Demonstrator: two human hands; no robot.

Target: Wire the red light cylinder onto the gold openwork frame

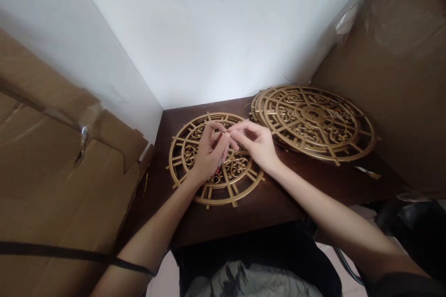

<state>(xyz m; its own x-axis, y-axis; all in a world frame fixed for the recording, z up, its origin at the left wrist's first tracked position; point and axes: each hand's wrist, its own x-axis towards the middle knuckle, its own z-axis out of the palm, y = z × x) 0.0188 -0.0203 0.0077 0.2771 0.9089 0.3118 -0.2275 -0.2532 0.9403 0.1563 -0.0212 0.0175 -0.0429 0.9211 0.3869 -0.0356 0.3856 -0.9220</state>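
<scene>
A round gold openwork frame (232, 189) with scroll patterns and short spokes past its rim lies flat on the dark brown table. Over its middle, my left hand (211, 151) is closed in a pinch, with a bit of something red and thin showing below the fingers. My right hand (256, 141) is pinched too, its fingertips meeting those of the left. What sits between the fingertips is too small to make out.
Several more gold frames (334, 148) are stacked at the right, with thin yellow wire on top. A small brush (368, 172) lies beside them on the table (251, 220). Cardboard boxes stand left (69, 185) and right (393, 83); a white wall (195, 32) is behind.
</scene>
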